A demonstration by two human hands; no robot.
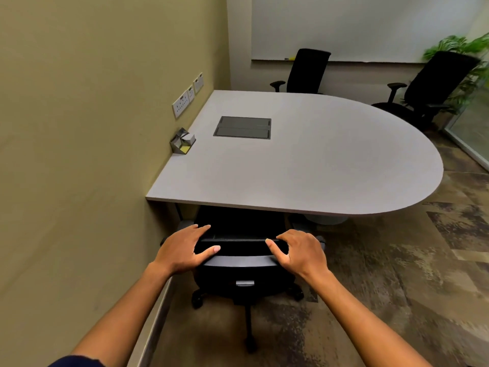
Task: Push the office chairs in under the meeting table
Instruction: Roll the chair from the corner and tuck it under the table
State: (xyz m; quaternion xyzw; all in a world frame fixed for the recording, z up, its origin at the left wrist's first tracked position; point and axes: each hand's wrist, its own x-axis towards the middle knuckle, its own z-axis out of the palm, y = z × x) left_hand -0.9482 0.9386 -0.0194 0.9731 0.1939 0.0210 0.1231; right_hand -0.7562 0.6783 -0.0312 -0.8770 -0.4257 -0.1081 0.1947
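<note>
The near office chair sits straight ahead, seat seemingly partly under the surface, its backrest top lying crosswise under left hand and right hand, fingers relaxed on it.

A small office meeting room: a grey table with a flush cable box stands against a wall with sockets, black office chairs and a whiteboard beyond it.
</note>
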